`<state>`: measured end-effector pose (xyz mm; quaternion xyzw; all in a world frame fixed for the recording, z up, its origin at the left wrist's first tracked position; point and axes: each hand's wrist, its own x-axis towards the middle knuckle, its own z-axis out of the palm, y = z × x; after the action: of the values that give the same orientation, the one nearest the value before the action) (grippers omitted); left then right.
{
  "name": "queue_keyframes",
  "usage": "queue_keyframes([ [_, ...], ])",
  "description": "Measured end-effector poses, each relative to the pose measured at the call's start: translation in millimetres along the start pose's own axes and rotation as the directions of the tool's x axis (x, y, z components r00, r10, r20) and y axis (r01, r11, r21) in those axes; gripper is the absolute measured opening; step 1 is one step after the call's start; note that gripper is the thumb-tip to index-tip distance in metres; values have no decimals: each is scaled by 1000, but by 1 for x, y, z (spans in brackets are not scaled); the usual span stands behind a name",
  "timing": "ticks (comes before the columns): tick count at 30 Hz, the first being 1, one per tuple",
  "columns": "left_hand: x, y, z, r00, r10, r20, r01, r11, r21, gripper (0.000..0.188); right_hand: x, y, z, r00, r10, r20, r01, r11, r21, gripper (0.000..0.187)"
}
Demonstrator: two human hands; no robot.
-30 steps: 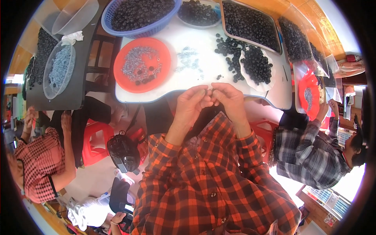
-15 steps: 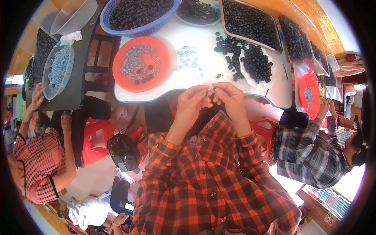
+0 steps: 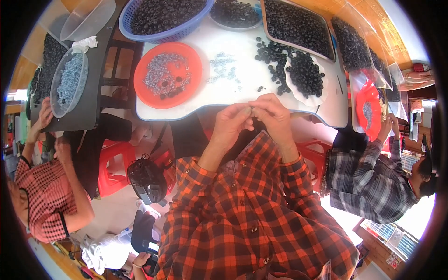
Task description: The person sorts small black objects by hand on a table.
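Observation:
Just off the front edge of the white table, my two hands meet fingertip to fingertip. My left hand pinches with thumb and forefinger; what sits between them is too small to make out. Pressed against it, my right hand is closed the same way, its held piece hidden by the fingers. Beyond the left hand lies an orange-red plate bearing small clear pieces and a few black ones. A white scalloped dish of black ring-like parts stands beyond the right hand.
Loose clear pieces and black parts lie on the tabletop. Along the back stand a blue basket, a clear bowl and a metal-rimmed tray. Co-workers sit at left and right, beside red stools.
My fingertips have closed together, the right hand shifting slightly up and left against the left one. The left co-worker's nearer hand has lifted away from their lap.

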<state>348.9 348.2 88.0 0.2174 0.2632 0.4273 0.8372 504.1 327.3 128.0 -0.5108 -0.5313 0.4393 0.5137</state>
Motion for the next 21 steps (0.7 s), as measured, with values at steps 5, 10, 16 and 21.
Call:
queue_keyframes([
  [5,0,3,2,1000,-18,9,19,999,-39,18,0,1,0,1000,-19,23,19,1000,9,20],
  [10,0,4,2,999,-11,43,14,998,-66,15,1,-4,1,1000,19,1,-19,998,56,20],
  [16,0,7,7,1000,-6,8,6,997,-81,14,2,-4,-1,999,-10,36,10,1000,-5,20],
  [21,-3,7,5,1000,-11,0,11,999,-34,16,-2,-1,-1,996,78,42,-83,988,130,19],
])
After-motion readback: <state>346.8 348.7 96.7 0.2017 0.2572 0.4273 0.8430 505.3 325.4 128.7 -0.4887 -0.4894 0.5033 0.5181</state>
